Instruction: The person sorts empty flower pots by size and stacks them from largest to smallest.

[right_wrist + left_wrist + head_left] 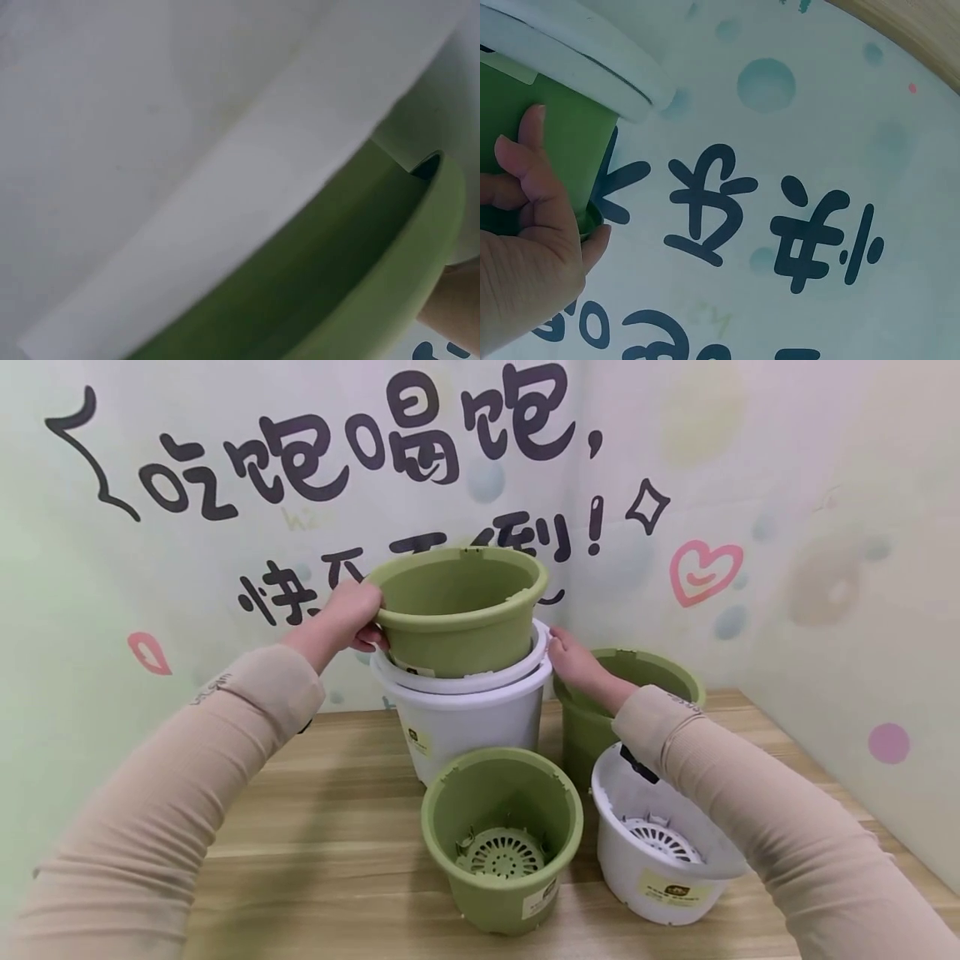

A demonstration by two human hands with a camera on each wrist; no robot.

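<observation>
A green plastic flowerpot (461,647) sits at the top of a stack, its lower part inside the white flowerpots (472,727). My left hand (354,614) grips the green pot at its left rim, the thumb and fingers on either side of the edge. In the left wrist view, the fingers (536,161) of that hand lie against the green wall below the rim. My right hand (576,662) touches the right side of the upper white rim. Its fingertips are partly hidden. The right wrist view is filled by the white pot (247,150) and the green pot (375,292).
In front of the stack stands a smaller green pot (502,827) with a slotted bottom. A white pot (660,868) is right of it, under my right forearm. Behind that is another green pot (585,727). A printed wall cloth (810,635) hangs behind the wooden table (337,843).
</observation>
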